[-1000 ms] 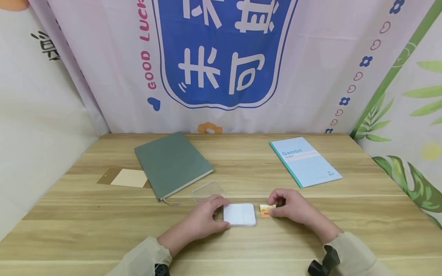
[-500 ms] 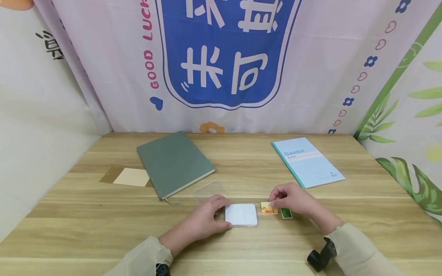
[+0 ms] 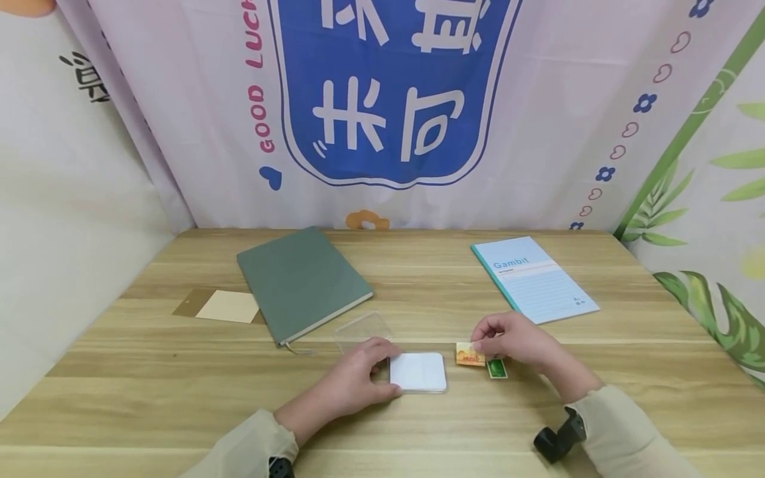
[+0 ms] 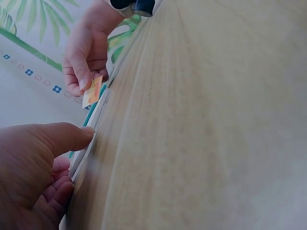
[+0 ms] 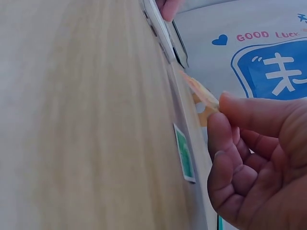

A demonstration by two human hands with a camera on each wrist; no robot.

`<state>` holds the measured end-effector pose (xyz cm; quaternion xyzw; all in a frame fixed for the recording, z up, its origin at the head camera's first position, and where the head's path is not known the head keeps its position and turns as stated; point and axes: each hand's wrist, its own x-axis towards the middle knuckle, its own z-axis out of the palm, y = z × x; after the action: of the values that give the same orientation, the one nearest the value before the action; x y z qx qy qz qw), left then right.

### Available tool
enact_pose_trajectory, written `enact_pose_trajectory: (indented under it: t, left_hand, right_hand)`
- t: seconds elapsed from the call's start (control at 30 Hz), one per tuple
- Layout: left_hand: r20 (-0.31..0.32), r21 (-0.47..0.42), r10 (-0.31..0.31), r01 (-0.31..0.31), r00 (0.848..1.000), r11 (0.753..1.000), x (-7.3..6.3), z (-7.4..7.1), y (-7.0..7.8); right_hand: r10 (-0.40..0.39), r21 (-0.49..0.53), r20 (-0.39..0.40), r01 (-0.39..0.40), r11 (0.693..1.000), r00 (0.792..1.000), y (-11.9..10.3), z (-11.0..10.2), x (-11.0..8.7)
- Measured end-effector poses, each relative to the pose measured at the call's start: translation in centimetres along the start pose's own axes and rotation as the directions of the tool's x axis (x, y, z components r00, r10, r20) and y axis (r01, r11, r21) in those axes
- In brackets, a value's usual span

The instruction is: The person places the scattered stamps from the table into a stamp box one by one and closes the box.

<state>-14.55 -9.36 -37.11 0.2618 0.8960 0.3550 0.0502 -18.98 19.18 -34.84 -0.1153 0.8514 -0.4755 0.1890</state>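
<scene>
My left hand (image 3: pixel 358 377) holds a flat white rectangular case (image 3: pixel 418 372) by its left end, thumb on the near edge and fingers on the far edge. The case lies on the table. Between thumb and fingertips, my right hand (image 3: pixel 510 340) pinches a small orange-and-yellow stamp-like card (image 3: pixel 469 354). In the right wrist view this card (image 5: pixel 201 91) is tilted and raised off the table. A small green stamp-like card (image 3: pixel 497 368) with a pale border lies flat under the right hand; the right wrist view shows the green card (image 5: pixel 183 153) too.
A clear plastic lid (image 3: pixel 363 330) lies behind the left hand. Beyond it rests a dark green notebook (image 3: pixel 301 285), partly over a brown card with a cream panel (image 3: pixel 227 306). At back right is a light blue notebook (image 3: pixel 534 279). A printed curtain (image 3: pixel 538 133) hangs behind the table.
My right hand has lifted the orange-and-yellow card and drawn it slightly right and away from the white case. The green card beneath has come into view. My left hand keeps its hold.
</scene>
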Motion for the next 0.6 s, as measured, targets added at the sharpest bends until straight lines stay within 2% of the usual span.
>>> enact_pose_trajectory:
  t: [0.23,0.37,0.6]
  left_hand:
    - [-0.004,0.009,0.005,-0.005,1.000,1.000,0.0,0.1,-0.2]
    - [0.002,0.007,-0.012,0.012,1.000,1.000,0.0,0.1,-0.1]
    - [0.003,0.000,-0.011,0.011,1.000,1.000,-0.1,0.0,0.0]
  right_hand:
    - [-0.042,0.017,0.027,0.041,0.999,0.999,-0.3,0.3,0.0]
    - [-0.073,0.033,0.045,0.072,0.997,0.996,-0.6,0.6,0.0]
    - [-0.069,0.052,0.043,0.066,0.996,0.997,-1.1,1.4,0.1]
